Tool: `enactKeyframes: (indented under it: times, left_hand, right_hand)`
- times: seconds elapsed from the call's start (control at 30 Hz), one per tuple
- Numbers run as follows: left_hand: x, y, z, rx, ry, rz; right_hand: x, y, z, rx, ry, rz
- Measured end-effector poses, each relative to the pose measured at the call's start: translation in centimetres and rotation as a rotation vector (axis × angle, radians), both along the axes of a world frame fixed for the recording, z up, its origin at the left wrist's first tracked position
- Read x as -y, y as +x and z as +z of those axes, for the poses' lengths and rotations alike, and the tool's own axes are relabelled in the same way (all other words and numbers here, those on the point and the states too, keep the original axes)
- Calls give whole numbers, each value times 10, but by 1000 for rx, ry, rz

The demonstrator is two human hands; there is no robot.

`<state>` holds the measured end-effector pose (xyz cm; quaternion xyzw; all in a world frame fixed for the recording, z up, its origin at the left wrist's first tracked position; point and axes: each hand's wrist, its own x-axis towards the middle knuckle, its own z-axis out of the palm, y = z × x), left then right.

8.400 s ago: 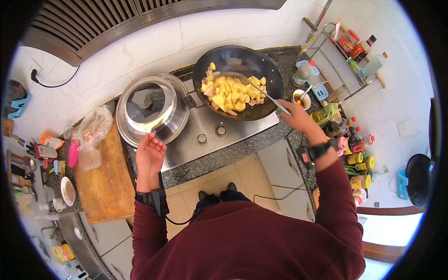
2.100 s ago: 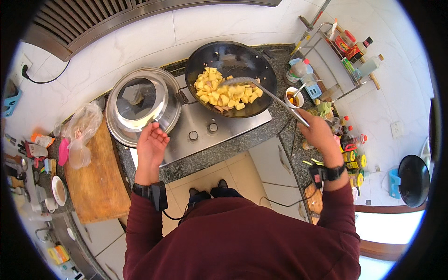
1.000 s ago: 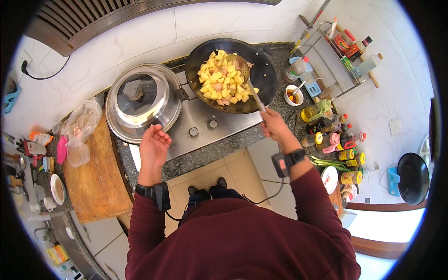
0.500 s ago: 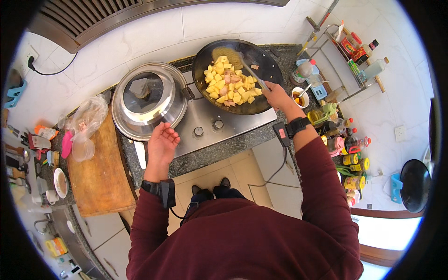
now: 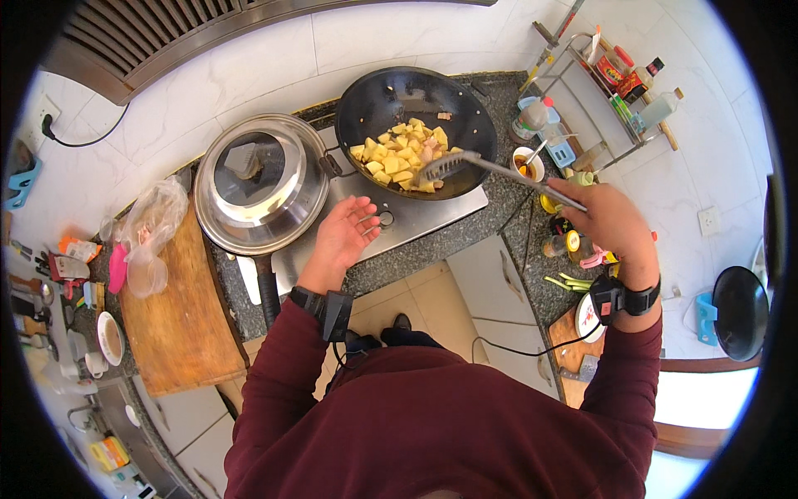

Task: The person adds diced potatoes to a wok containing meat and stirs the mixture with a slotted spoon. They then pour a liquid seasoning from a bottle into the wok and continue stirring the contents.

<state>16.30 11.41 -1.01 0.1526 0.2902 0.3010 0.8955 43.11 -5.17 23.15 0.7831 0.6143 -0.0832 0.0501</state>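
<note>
A black wok sits on the stove's right side with cubed potatoes and pinkish meat pieces gathered at its near side. My right hand is closed round the handle of a long spatula. The spatula slants to the left, its head at the near edge of the potatoes. Just short of the wok, my left hand hovers over the stove front, empty, fingers apart and slightly curled. Left of the wok stands a steel pan with a domed, glass-topped lid, its black handle toward me.
A wooden cutting board lies at left, with a plastic bag at its far end. Right of the wok are a small white bowl with a spoon, sauce bottles and a wire rack. A white plate lies nearer me.
My right hand has pulled the spatula right and toward me, from the wok's far side to its near side. The potatoes have shifted and spread. My left hand has moved right.
</note>
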Motion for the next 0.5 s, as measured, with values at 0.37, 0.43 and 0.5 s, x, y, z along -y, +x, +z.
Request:
enactKeyframes:
  times: [0.37, 0.43, 0.5]
  left_hand:
    - [15, 19, 6, -88, 66, -155]
    - [26, 36, 16, -137, 142, -270]
    - [34, 61, 30, -176, 217, -319]
  right_hand:
    - [-42, 16, -128, -279, 343, -45]
    - [-44, 2, -128, -288, 332, -151]
    - [-54, -21, -138, -187, 386, -144]
